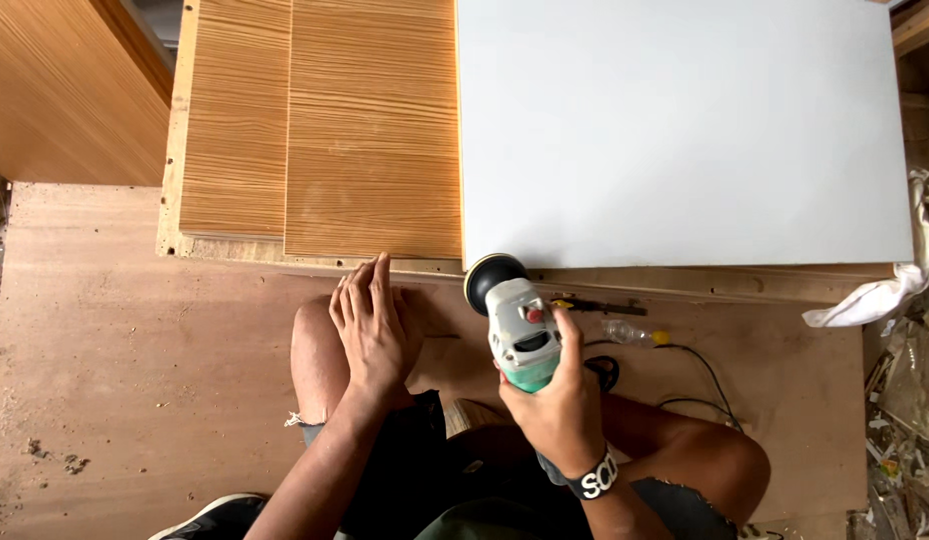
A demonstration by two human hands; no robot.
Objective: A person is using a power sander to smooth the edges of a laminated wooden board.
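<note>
The right hand point(557, 400) is covering most of the power tool's point(517, 325) green grip, and the black cord point(707, 378) is slipping out of sight behind the knee. The white board point(685, 130) is running off the top edge (its far end unseen). The small clear bottle point(630, 333) is looking too blurred to identify.

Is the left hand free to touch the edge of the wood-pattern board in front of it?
Probably yes. The left hand is empty and open, fingertips close to the near edge of the wood-pattern board, with nothing between them. The right hand holds the power tool off to the side.
</note>
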